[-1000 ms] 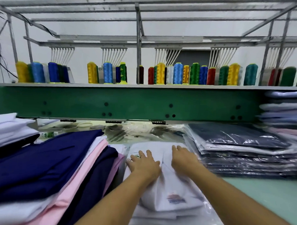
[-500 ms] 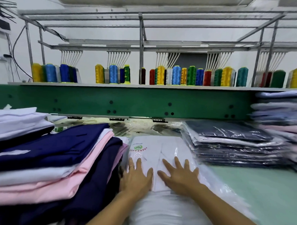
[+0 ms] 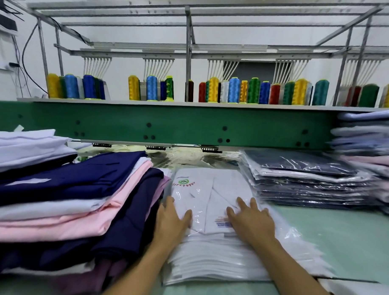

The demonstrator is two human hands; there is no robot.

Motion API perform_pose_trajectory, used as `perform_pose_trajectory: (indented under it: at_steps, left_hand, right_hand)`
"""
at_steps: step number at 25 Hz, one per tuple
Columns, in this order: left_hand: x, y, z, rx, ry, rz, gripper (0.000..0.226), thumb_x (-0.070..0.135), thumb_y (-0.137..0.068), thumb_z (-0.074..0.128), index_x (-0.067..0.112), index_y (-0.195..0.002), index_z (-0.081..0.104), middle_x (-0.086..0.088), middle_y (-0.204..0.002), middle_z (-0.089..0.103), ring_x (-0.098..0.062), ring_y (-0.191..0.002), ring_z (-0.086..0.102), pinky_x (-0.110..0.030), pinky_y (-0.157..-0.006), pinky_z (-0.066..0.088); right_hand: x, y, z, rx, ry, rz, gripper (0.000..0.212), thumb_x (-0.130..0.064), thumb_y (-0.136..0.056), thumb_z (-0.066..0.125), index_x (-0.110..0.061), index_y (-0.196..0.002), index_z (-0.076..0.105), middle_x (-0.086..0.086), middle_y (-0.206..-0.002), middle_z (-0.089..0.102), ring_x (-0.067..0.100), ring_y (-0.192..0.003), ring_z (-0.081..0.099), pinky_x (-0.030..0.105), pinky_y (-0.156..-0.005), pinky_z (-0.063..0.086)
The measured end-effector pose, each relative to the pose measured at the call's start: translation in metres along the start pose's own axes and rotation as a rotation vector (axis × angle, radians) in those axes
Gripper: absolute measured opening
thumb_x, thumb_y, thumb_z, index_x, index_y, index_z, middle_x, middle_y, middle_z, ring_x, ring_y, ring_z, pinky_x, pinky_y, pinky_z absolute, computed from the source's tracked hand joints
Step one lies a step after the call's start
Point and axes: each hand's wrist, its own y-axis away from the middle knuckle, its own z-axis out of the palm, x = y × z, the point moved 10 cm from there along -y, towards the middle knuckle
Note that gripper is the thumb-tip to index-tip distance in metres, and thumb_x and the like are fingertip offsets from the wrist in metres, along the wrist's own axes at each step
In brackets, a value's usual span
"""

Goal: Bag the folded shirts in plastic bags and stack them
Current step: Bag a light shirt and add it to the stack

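Cotton in navy, pink and white makes up the big pile of unbagged folded shirts (image 3: 66, 198) at the left of the pale green table (image 3: 351, 241). A stack of bagged dark shirts (image 3: 309, 180) sits at the right. Between them, straight ahead, lies the white stack (image 3: 207, 258), topped by the bagged white shirt (image 3: 209, 192). That shirt looks light and soft, and floppy if lifted by one edge. Its glossy film is probably slippery, so lifting from under both long sides should keep the fold. Both the left hand (image 3: 171, 221) and the right hand (image 3: 250, 222) lie palm-down on it, fingers straight and spread, gripping nothing, pressing the plastic flat.
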Motion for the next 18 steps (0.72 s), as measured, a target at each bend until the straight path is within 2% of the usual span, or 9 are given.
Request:
perform_pose_trajectory:
  at_steps: [2,4,8,11,14,16,18]
  left_hand:
    - [-0.004,0.001,-0.009,0.013,0.066,-0.008,0.039,0.03,-0.087,0.071,0.008,-0.108,0.047,-0.011,-0.1,0.058,-0.032,-0.096,0.056,-0.036,-0.078,0.043]
    - [-0.005,0.001,-0.015,0.015,0.028,-0.004,0.035,0.032,-0.09,0.068,0.01,-0.106,0.046,-0.008,-0.094,0.058,-0.031,-0.091,0.057,-0.037,-0.077,0.046]
    - [0.0,0.003,-0.02,0.015,-0.01,0.0,0.032,0.033,-0.091,0.065,0.009,-0.105,0.05,-0.007,-0.098,0.059,-0.027,-0.09,0.055,-0.036,-0.077,0.045]
    - [0.003,0.001,-0.026,-0.009,0.203,-0.039,0.026,0.025,-0.09,0.067,0.011,-0.108,0.055,-0.004,-0.103,0.062,-0.018,-0.084,0.057,-0.032,-0.069,0.044]
    - [0.004,0.0,-0.027,-0.075,0.605,-0.148,0.025,0.018,-0.09,0.068,0.017,-0.113,0.059,-0.006,-0.092,0.068,-0.011,-0.059,0.056,-0.024,-0.047,0.043]
    - [0.004,0.004,-0.021,-0.167,0.681,-0.188,0.022,0.02,-0.09,0.068,0.023,-0.111,0.061,-0.003,-0.075,0.064,-0.013,-0.046,0.046,-0.022,-0.04,0.034]
    - [0.006,0.006,-0.014,-0.251,0.68,-0.176,0.019,0.019,-0.091,0.066,0.022,-0.11,0.064,0.004,-0.065,0.059,-0.01,-0.04,0.034,-0.018,-0.037,0.026]
  right_hand:
    - [0.008,0.005,-0.01,0.076,-0.034,0.06,0.052,-0.055,-0.096,0.03,-0.029,-0.137,0.047,0.011,-0.15,0.042,0.04,-0.137,0.035,0.047,-0.111,0.032]
    - [0.011,0.009,-0.019,0.153,-0.028,0.076,0.044,-0.053,-0.095,0.036,-0.025,-0.123,0.057,0.008,-0.136,0.053,0.038,-0.128,0.043,0.044,-0.105,0.037]
    - [0.011,0.012,-0.032,0.26,-0.106,0.008,0.043,-0.049,-0.097,0.043,-0.029,-0.131,0.06,0.002,-0.137,0.056,0.029,-0.128,0.046,0.04,-0.107,0.036]
    - [-0.01,0.019,-0.038,0.322,-0.277,-0.185,0.041,-0.048,-0.097,0.051,-0.034,-0.134,0.06,-0.008,-0.14,0.056,0.021,-0.131,0.046,0.037,-0.11,0.035]
    - [-0.025,0.019,-0.027,0.242,-0.26,-0.255,0.044,-0.056,-0.096,0.046,-0.039,-0.135,0.057,-0.012,-0.143,0.053,0.019,-0.131,0.046,0.037,-0.11,0.034]
    - [-0.02,0.016,-0.017,0.185,-0.137,-0.192,0.048,-0.06,-0.096,0.04,-0.039,-0.137,0.055,-0.01,-0.146,0.049,0.022,-0.132,0.046,0.041,-0.11,0.033]
    - [-0.015,0.015,-0.015,0.157,-0.072,-0.133,0.048,-0.06,-0.095,0.036,-0.04,-0.136,0.052,-0.008,-0.145,0.047,0.024,-0.132,0.044,0.045,-0.109,0.032]
